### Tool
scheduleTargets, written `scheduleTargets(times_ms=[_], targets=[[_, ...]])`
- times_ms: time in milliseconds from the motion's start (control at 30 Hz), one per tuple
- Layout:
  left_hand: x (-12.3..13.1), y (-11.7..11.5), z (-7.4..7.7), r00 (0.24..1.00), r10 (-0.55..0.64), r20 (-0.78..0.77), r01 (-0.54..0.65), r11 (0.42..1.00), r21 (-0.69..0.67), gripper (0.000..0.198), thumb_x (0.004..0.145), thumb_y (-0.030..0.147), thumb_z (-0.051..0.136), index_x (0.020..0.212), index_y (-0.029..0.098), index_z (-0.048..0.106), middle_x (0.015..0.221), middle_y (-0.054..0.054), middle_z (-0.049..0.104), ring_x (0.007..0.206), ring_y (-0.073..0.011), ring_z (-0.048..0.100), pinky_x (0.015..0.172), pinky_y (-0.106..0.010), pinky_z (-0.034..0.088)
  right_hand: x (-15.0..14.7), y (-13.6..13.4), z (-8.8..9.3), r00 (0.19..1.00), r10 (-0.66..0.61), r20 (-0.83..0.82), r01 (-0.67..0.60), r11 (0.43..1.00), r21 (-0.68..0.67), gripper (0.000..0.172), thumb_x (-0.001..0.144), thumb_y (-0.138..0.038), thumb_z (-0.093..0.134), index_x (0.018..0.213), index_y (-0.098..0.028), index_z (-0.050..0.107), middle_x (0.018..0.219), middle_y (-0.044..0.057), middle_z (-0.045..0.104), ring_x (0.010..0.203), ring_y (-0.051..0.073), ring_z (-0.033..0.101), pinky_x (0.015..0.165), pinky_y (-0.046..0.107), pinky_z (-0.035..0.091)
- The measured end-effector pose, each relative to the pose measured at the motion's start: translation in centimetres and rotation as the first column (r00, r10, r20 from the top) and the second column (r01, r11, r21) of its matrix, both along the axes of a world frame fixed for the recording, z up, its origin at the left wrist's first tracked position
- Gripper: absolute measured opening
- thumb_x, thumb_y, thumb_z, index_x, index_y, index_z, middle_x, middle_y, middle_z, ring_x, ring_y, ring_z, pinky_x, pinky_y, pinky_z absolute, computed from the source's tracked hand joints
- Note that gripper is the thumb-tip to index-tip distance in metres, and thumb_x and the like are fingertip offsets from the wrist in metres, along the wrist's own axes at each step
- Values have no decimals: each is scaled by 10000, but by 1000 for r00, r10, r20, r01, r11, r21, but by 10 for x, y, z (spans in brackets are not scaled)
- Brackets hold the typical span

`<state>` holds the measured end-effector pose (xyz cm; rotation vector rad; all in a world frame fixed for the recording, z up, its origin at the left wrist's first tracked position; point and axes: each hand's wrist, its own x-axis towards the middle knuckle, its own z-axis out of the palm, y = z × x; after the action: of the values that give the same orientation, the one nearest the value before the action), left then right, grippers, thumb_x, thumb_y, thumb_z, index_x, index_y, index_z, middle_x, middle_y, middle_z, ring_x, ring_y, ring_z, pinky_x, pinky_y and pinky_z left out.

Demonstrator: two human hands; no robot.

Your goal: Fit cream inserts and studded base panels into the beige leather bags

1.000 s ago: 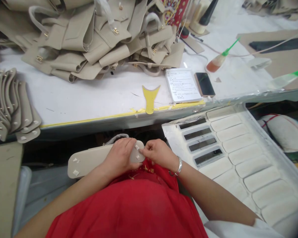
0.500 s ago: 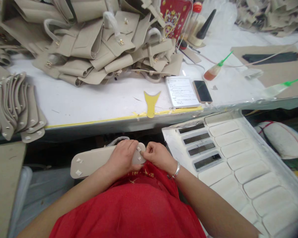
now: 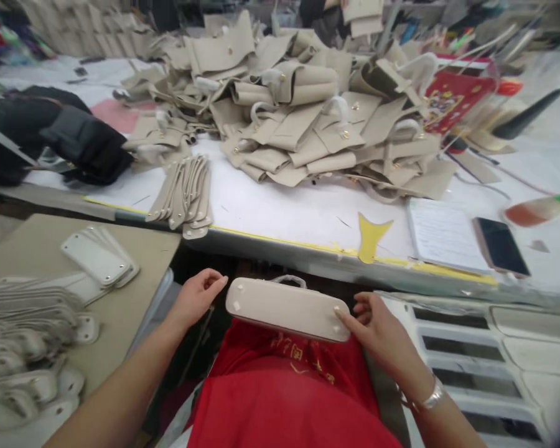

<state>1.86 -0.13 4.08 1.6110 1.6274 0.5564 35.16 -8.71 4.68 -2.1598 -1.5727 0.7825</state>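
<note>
A beige handbag (image 3: 284, 306) rests across my red-clad lap, its flat base facing me. Small white squares sit near the base's corners, and a wrapped handle (image 3: 292, 280) shows behind it. My right hand (image 3: 382, 333) holds the bag's right end, its thumb lying on the base by a white square; the other fingers are bent at the far edge. Just off the left end is my left hand (image 3: 198, 298), its fingers loosely bent and apart from the bag, with nothing visible in them.
Beige bag pieces (image 3: 308, 124) are heaped on the white table, with stacked straps (image 3: 184, 193) near its edge. A yellow template (image 3: 371, 236), notebook (image 3: 448, 236) and phone (image 3: 501, 246) lie rightward. Pale plates (image 3: 96, 255) lie on the left board. A slotted white tray (image 3: 471, 367) is at right.
My left hand has come off the bag and moved left. My right hand has shifted from pinching at the corner to holding the end. The view has swung left.
</note>
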Motion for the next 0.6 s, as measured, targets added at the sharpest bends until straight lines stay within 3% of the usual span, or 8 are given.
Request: scheduleTargets(times_ms=[100, 167, 233, 333, 467, 600], targets=[[-20, -3, -8, 988, -17, 155, 49, 977, -205, 346, 774, 488, 498, 699, 155, 553, 592, 26, 512, 551, -107, 456, 516, -206, 352, -30, 15, 10, 954, 232, 190, -272, 936, 224, 650, 733, -543, 572, 1212, -135, 410, 1145, 151, 530, 1026, 254, 517, 881, 397, 422], [-19, -6, -12, 978, -18, 207, 70, 967, -246, 337, 761, 479, 520, 676, 153, 541, 576, 31, 499, 537, -100, 438, 500, -197, 332, -55, 26, 11, 850, 439, 290, -509, 827, 239, 720, 711, -558, 591, 1261, -136, 397, 1244, 162, 477, 1147, 284, 436, 980, 441, 340], [-16, -8, -14, 972, -37, 230, 94, 965, -245, 337, 754, 474, 535, 667, 149, 540, 584, 26, 508, 546, -101, 442, 510, -198, 334, -79, 36, 7, 758, 564, 328, -638, 747, 189, 784, 676, -581, 615, 1283, -136, 391, 1274, 162, 457, 1175, 294, 405, 1010, 457, 299], [-15, -7, -17, 971, -107, 215, 155, 963, -221, 353, 743, 488, 550, 675, 142, 558, 595, 16, 528, 553, -106, 442, 513, -203, 328, -105, 47, -2, 707, 631, 320, -690, 715, 113, 826, 641, -592, 641, 1281, -132, 397, 1268, 158, 461, 1153, 294, 417, 993, 451, 311], [-18, 2, -23, 973, -158, 169, 191, 961, -198, 380, 748, 502, 538, 626, 143, 556, 537, 25, 496, 518, -98, 406, 484, -202, 290, -121, 54, -10, 723, 612, 320, -663, 746, 70, 841, 654, -601, 615, 1288, -98, 386, 1254, 166, 467, 1118, 303, 427, 960, 451, 322], [-19, 9, -28, 964, -150, 220, 189, 967, -170, 367, 770, 460, 520, 585, 142, 527, 541, 28, 481, 535, -93, 406, 500, -198, 301, -128, 56, -11, 739, 592, 323, -641, 765, 63, 800, 675, -591, 587, 1265, -83, 403, 1238, 166, 476, 1106, 305, 426, 956, 445, 309]])
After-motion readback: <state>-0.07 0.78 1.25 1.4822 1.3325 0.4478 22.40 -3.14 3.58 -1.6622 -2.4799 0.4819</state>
